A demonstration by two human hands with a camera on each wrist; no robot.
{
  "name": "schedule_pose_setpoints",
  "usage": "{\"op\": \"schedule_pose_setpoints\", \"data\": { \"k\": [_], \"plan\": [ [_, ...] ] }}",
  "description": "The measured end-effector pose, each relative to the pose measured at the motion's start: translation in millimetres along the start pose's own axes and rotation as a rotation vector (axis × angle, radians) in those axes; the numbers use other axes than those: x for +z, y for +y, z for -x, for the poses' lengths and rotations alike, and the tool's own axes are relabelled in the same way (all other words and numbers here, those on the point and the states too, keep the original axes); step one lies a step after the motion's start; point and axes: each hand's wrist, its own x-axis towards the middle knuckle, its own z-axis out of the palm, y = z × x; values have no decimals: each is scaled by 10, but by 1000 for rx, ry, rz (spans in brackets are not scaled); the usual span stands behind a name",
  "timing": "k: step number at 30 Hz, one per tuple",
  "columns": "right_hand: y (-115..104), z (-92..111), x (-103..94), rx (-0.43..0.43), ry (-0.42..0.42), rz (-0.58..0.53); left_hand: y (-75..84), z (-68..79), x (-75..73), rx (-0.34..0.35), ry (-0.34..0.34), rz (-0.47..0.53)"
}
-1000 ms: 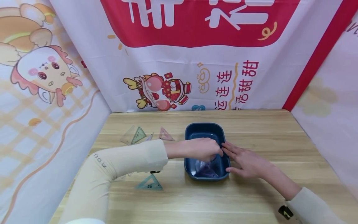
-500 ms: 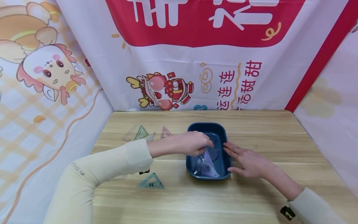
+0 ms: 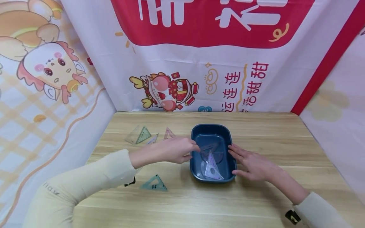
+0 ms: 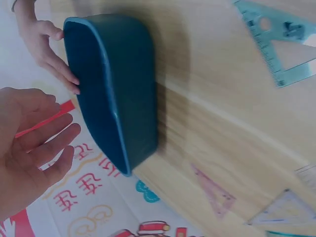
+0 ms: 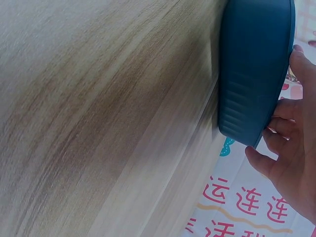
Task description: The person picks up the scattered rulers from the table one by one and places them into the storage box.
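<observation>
A dark blue rectangular box [image 3: 211, 129] stands on the table. Inside it lie a purple set square [image 3: 211, 173], a clear protractor [image 3: 219, 157] and a clear triangular piece [image 3: 209, 148]. At the box's left rim is my left hand [image 3: 177, 151], its fingers loosely bent and nothing in them, as the left wrist view shows. My right hand [image 3: 252, 163] rests its extended fingertips on the right rim. In the right wrist view the fingers [image 5: 281, 126] lie along the box's upper edge.
Left of the box, near the front, lies a teal set square [image 3: 156, 186]. Farther back are a green set square [image 3: 144, 135], a clear one [image 3: 131, 136], a pale purple one [image 3: 153, 139] and a pink one [image 3: 169, 133]. A printed cloth [image 3: 182, 57] hangs behind the table.
My left hand has let go of the purple set square in the box and drawn back left to the rim. The right hand has stayed at the right rim.
</observation>
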Motion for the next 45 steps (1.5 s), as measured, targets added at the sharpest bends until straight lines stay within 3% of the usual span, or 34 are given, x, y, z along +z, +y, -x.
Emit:
{"op": "schedule_pose_setpoints", "data": {
  "k": [11, 24, 30, 38, 45],
  "plan": [
    [4, 11, -2, 1, 3, -9, -143, 388, 322, -39, 43, 44],
    [10, 44, 36, -10, 30, 8, -184, 752, 864, -153, -5, 142],
    [13, 53, 38, -14, 49, 12, -212, 899, 1099, -167, -36, 120],
    [5, 50, 38, -4, 47, 7, -240, 1049, 1239, -228, -42, 89],
    [-5, 23, 33, -15, 45, 15, -274, 1058, 1311, -215, -8, 92]
  ]
}}
